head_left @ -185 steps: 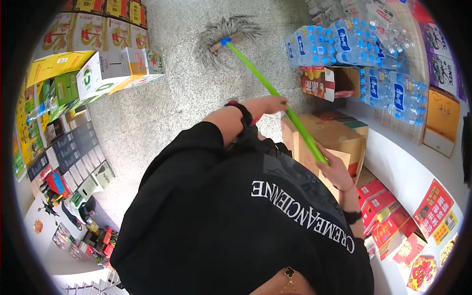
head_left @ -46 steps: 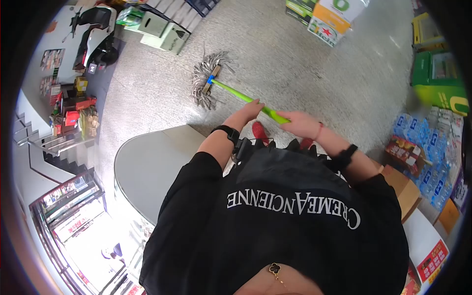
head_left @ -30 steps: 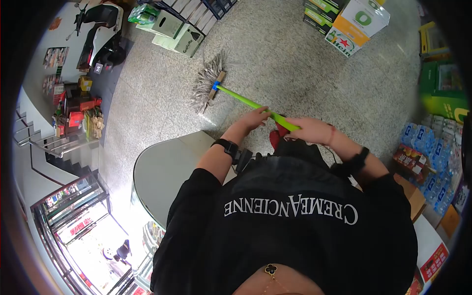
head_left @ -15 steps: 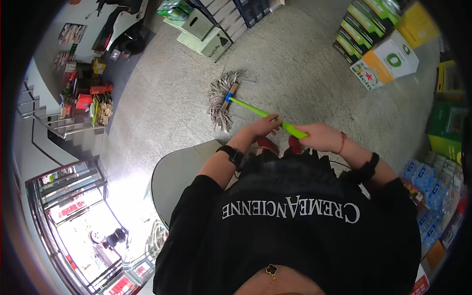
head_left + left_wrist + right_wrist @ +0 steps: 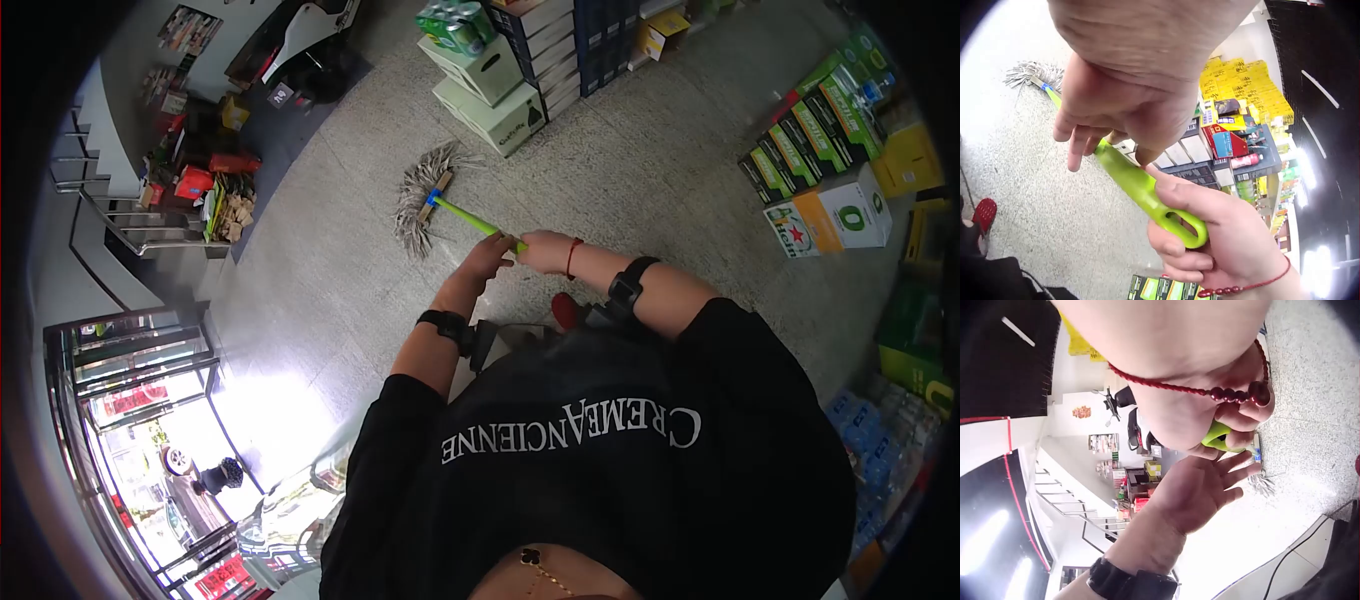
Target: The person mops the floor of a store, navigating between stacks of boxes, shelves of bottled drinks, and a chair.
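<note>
A mop with grey string strands [image 5: 425, 205], a wooden bar, a blue joint and a lime-green handle [image 5: 1135, 184] lies with its head on the speckled floor. My right hand [image 5: 546, 252] grips the top end of the handle, fingers curled round it near the hanging hole; a red beaded bracelet is on that wrist. Just below, my left hand [image 5: 1129, 100] holds the handle between thumb and index finger, its other fingers fairly straight and loose in the right wrist view. Part of the handle is hidden behind the left hand in the left wrist view.
Pale boxes [image 5: 505, 118] topped with green cans stand beyond the mop head. Stacked green and black cartons [image 5: 815, 140] and a white carton [image 5: 850, 215] are at right. A scooter [image 5: 305, 50] and stairs [image 5: 95, 190] are at left; bottled-water packs [image 5: 865, 430] lie lower right.
The view has swung round, so the boxes, scooter and doorway shift right. Both hands and the mop handle have moved left in the head view; the grey counter beside me has left view.
</note>
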### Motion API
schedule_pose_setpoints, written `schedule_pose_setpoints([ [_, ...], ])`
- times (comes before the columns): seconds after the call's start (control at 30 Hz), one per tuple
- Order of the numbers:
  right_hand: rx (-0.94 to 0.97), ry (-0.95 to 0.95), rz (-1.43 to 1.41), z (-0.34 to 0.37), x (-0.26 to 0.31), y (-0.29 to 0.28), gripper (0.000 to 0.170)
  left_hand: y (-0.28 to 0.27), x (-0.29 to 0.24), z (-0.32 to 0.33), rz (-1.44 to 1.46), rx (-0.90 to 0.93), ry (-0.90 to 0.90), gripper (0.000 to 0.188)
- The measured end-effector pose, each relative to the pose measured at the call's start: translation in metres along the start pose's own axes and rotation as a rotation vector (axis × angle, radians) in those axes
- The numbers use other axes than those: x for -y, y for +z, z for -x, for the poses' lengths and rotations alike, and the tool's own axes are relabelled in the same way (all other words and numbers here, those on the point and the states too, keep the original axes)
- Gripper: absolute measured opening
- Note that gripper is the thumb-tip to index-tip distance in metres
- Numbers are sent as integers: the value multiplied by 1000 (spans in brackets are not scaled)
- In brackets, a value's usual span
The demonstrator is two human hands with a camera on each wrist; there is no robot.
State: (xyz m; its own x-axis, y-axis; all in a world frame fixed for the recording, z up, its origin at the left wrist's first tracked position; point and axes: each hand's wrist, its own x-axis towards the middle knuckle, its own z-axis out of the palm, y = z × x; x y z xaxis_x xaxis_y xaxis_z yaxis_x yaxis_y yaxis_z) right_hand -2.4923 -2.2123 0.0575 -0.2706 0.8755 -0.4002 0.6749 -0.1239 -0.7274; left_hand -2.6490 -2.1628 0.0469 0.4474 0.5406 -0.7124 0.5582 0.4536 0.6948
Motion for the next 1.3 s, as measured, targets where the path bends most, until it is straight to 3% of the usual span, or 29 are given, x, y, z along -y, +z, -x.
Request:
schedule_pose_setpoints([
  [0.03,20,14,125,-13,7,-1,25,-12,1,-5,84,-39,-40,48],
  [0.1,70,60,59,-24,17,-4,27,-31,4,-9,166,-77,-73,50],
  [0.17,123,107,-2,-25,25,-11,32,-45,9,-12,223,14,-66,45],
  [0.3,158,77,-5,-7,25,-43,30,-62,9,-23,196,70,-55,54],
  [0.37,205,200,-258,5,25,-63,28,-71,-5,-22,177,125,-63,55],
  [0.43,228,238,-358,23,60,-104,25,-80,-14,-30,105,264,-37,51],
  [0.6,224,192,-146,-5,66,-137,26,-113,-43,-68,-81,415,47,54],
  [0.67,246,207,-130,-34,76,-153,26,-134,-59,-79,-58,373,-36,53],
  [0.7,200,104,-69,-50,83,-156,26,-143,-64,-83,-31,343,-130,52],
  [0.77,160,16,-23,-78,92,-153,26,-172,-51,-99,-61,336,-75,53],
  [0.83,333,69,-21,-121,85,-150,34,-200,-54,-110,-186,360,88,57],
  [0.87,332,79,-32,-134,85,-143,34,-204,-64,-108,-65,247,-95,59],
  [1.03,214,74,-54,-151,80,-124,25,-224,-54,-133,-74,195,-179,54],
  [1.1,200,111,-104,-134,77,-136,25,-224,-61,-142,-165,351,-122,50],
  [1.17,190,198,-174,-105,81,-156,25,-205,-87,-139,-219,373,-138,46],
  [1.2,191,267,-218,-87,85,-164,26,-198,-94,-145,-258,489,-157,44],
  [1.3,197,470,-365,-32,105,-181,41,-163,-116,-149,-339,750,-164,42],
])
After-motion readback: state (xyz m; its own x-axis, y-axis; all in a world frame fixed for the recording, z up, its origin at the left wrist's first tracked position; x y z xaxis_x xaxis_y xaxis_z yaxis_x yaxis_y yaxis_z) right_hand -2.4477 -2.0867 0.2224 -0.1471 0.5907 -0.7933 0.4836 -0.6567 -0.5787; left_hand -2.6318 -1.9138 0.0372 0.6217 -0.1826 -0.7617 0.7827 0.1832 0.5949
